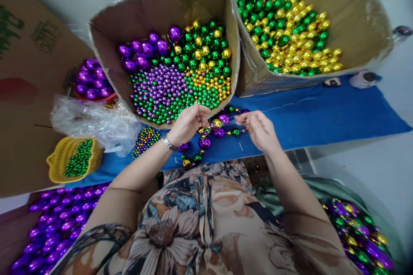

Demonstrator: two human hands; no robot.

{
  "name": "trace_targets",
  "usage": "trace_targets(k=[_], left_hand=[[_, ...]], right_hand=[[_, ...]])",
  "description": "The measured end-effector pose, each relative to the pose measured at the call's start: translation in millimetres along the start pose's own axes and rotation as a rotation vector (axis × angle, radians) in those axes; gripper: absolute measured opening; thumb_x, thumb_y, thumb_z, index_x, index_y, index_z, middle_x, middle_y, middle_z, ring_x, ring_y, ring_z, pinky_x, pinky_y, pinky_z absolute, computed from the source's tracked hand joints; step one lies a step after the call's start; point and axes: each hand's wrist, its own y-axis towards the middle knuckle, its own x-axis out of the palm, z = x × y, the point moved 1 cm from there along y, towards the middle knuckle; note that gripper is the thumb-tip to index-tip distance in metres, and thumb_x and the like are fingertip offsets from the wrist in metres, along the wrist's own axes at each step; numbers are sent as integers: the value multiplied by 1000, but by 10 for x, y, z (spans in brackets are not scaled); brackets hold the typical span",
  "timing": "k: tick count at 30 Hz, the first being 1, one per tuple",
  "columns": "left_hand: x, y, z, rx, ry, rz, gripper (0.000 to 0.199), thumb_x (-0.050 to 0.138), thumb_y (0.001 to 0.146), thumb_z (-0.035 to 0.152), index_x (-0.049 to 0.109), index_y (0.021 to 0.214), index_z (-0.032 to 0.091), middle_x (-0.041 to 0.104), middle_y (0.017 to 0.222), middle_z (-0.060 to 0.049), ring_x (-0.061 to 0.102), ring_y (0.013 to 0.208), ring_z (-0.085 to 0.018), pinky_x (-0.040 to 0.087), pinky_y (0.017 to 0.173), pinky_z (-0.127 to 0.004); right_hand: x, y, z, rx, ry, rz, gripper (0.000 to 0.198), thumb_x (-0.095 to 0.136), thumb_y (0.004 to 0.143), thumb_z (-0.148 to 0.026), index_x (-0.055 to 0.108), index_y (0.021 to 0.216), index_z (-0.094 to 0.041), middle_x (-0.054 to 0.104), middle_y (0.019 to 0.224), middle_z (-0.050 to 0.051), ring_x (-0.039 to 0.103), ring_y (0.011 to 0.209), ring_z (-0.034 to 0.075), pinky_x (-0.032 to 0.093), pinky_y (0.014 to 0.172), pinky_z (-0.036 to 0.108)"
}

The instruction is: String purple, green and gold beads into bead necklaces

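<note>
A thin clear thread [284, 106] runs across the blue cloth, and its near part stretches between my hands. My left hand [191, 121], with a watch at the wrist, is closed in a pinch where the thread meets its fingertips. To its right, my right hand [259, 129] pinches the same thread between thumb and fingers. Below and between both hands lies a strand of purple, gold and green beads [204, 142], curved on the cloth. The fingers partly hide the thread and the upper part of the strand.
Two cardboard boxes of loose beads, one in the middle [161, 0] and one at right [351, 17], rise behind the blue cloth [338, 116]. At left are a yellow basket [54, 165], a plastic bag [87, 118] and purple balls [92, 78]. Finished-looking strands [358, 232] lie lower right.
</note>
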Motion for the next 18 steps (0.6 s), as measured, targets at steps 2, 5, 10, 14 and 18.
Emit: trace_targets(k=[2, 5, 10, 14, 18], left_hand=[[27, 31, 63, 5, 132, -40, 37, 60, 86, 52, 69, 90, 16, 53, 70, -1, 52, 66, -9, 49, 63, -23], [63, 65, 150, 19, 349, -147, 31, 65, 85, 44, 69, 99, 17, 61, 80, -2, 54, 68, -8, 47, 64, -20], [114, 52, 202, 38, 543, -291, 24, 65, 87, 38, 69, 93, 15, 62, 73, -1, 49, 62, -7, 39, 57, -20], [49, 35, 125, 27, 360, -160, 27, 63, 88, 41, 67, 84, 15, 55, 63, 1, 47, 55, -6, 36, 53, -20], [-63, 31, 51, -39, 119, -56, 26, 65, 86, 40, 67, 84, 14, 55, 63, 1, 49, 55, -7, 41, 54, -20]], right_hand=[[-92, 91, -173, -175, -331, -36, 24, 45, 97, -41, 59, 91, -22, 68, 98, 4, 64, 92, 16, 52, 84, 35], [-54, 329, -405, -501, -625, -97, 18, 48, 96, -33, 61, 91, -22, 67, 103, 6, 62, 102, 19, 50, 92, 40], [314, 831, -432, -766, -703, -188, 21, 47, 96, -35, 61, 92, -21, 64, 107, 5, 58, 109, 20, 49, 96, 44], [444, 910, -340, -666, -721, -127, 22, 44, 98, -34, 62, 102, -22, 62, 116, 6, 56, 113, 20, 49, 98, 41], [388, 616, -269, -470, -574, -76, 23, 45, 98, -31, 63, 109, -21, 66, 108, 6, 61, 103, 17, 51, 91, 35]])
